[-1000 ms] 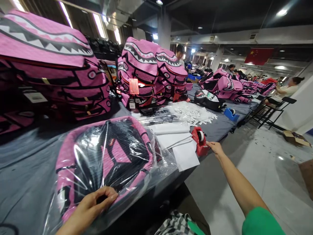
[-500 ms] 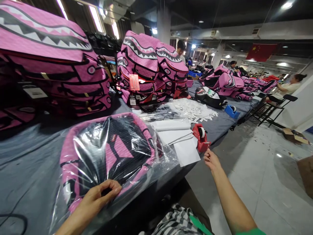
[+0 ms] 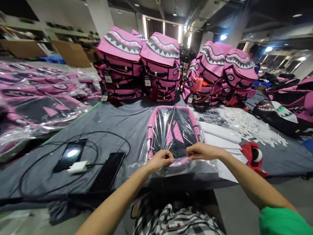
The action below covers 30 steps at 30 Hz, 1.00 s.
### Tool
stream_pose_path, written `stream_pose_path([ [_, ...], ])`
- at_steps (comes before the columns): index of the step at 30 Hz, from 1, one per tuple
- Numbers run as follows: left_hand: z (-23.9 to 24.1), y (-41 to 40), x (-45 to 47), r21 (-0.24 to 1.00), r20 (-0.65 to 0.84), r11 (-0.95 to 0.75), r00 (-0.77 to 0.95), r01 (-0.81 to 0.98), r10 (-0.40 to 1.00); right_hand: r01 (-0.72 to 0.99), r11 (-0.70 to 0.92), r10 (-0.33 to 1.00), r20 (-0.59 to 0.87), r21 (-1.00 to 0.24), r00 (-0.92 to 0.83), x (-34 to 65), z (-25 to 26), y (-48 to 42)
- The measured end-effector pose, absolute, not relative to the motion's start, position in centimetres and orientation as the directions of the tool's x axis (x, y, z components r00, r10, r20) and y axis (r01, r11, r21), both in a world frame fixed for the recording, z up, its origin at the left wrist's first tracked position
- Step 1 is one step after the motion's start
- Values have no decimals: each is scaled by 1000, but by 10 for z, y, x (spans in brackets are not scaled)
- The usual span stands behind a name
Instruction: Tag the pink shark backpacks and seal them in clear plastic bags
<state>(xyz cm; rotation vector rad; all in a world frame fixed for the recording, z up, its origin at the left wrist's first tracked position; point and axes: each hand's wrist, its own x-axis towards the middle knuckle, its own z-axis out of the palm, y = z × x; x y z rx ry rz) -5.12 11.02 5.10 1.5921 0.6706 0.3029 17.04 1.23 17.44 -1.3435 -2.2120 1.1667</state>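
Note:
A pink and black backpack (image 3: pixel 174 130) lies flat in a clear plastic bag (image 3: pixel 144 164) in front of me, its strap side showing through. My left hand (image 3: pixel 161 160) has thumb and fingers curled together on the near edge of the bag. Opposite it, my right hand (image 3: pixel 201 151) is closed in a pinch over the bag's near right part. Anything small between the right fingertips is hidden. A red tape dispenser (image 3: pixel 251 158) with a white roll stands on the table to the right, apart from both hands.
Stacked pink backpacks (image 3: pixel 161 65) stand behind. White sheets (image 3: pixel 221 140) and a heap of white tags (image 3: pixel 254 125) lie to the right. On the left are phones (image 3: pixel 109 169), a white charger (image 3: pixel 78 167), looped cable and bagged backpacks (image 3: pixel 49 107). A black shark-face bag (image 3: pixel 281 114) sits far right.
My right hand has moved left from the tape dispenser to the bagged backpack. My left hand stays at the bag's near edge. The view has swung left, bringing phones and bagged backpacks into sight.

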Motion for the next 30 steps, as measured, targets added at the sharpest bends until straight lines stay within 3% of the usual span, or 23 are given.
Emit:
stream_pose_path([
  [3,49,110,-51,974,-182,-9,796,228,577,747,274,727,-377,-606,-573,160,165,50],
  [6,48,111,-51,975,-170,-21,796,223,581,894,248,710,-558,-374,-430,159,150,70],
  [8,46,112,-51,976,-159,-31,800,216,578,958,182,807,-523,-222,-275,165,145,73],
  [11,41,113,-51,977,-138,-54,812,204,567,995,14,949,-312,-101,-45,178,142,59],
  [13,39,115,-51,975,-126,-81,820,205,558,991,-17,989,-150,-136,-3,182,138,40],
  [15,38,117,-51,968,-115,-122,823,218,556,970,75,996,-37,-231,-86,178,129,19],
  [19,48,111,-55,929,-64,-266,819,257,570,951,132,982,-93,-280,-163,158,111,1],
  [21,55,103,-62,818,63,-499,818,287,572,964,91,980,-150,-249,-131,153,107,3],
  [23,57,95,-74,576,223,-747,817,330,532,968,87,975,-178,-234,-131,151,106,7],
  [26,47,92,-97,292,328,-856,796,426,508,970,94,977,-166,-223,-133,153,105,7],
  [28,37,97,-110,266,322,-832,769,486,553,968,97,983,-131,-229,-130,153,102,5],
  [30,29,105,-118,327,281,-798,754,506,593,962,96,989,-82,-256,-120,152,99,2],
])
